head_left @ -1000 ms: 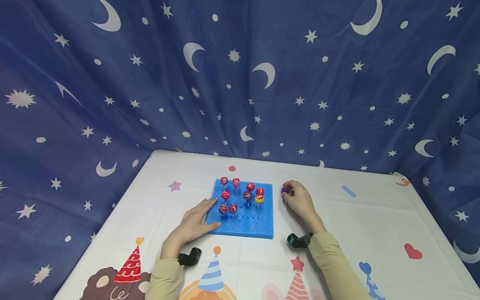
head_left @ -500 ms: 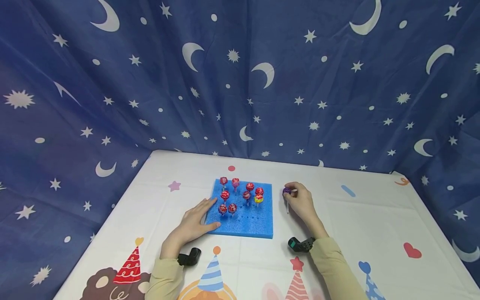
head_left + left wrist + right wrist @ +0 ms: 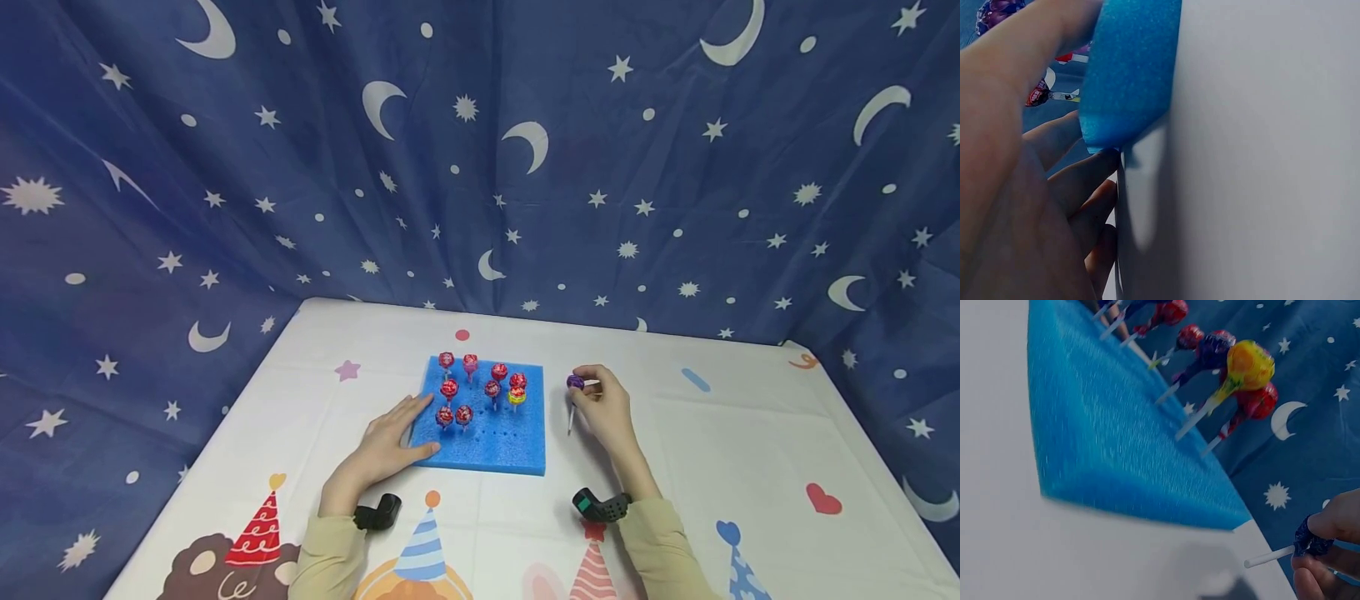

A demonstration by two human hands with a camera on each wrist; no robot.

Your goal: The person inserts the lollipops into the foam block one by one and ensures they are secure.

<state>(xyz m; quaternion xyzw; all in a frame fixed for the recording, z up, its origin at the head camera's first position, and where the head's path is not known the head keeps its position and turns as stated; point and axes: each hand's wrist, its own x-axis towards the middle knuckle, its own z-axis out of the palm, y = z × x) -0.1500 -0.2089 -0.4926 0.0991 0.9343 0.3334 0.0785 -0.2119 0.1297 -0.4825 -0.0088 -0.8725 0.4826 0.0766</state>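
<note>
A blue foam board point(image 3: 495, 454) lies on the table, with several wrapped lollipops point(image 3: 449, 388) standing in it on their sticks, most of them red on top. One with a yellow wrapper point(image 3: 517, 397) stands toward the board's right side. My left hand point(image 3: 381, 450) rests at the board's left edge, fingers and thumb spread. To the right of the board, my right hand point(image 3: 606, 410) pinches a purple lollipop point(image 3: 575, 382) by its wrapped head. Its white stick point(image 3: 1269, 557) sticks out free in the right wrist view, pointing downward in the head view.
A white tablecloth point(image 3: 720, 450) printed with party hats and shapes covers the table. Behind it hangs a dark blue curtain point(image 3: 585, 275) with moons and stars. Small holes show in the front part of the board.
My right hand has shifted slightly right with the purple lollipop, and the stick's lower end has swung to the left. My left hand stays at the board's edge.
</note>
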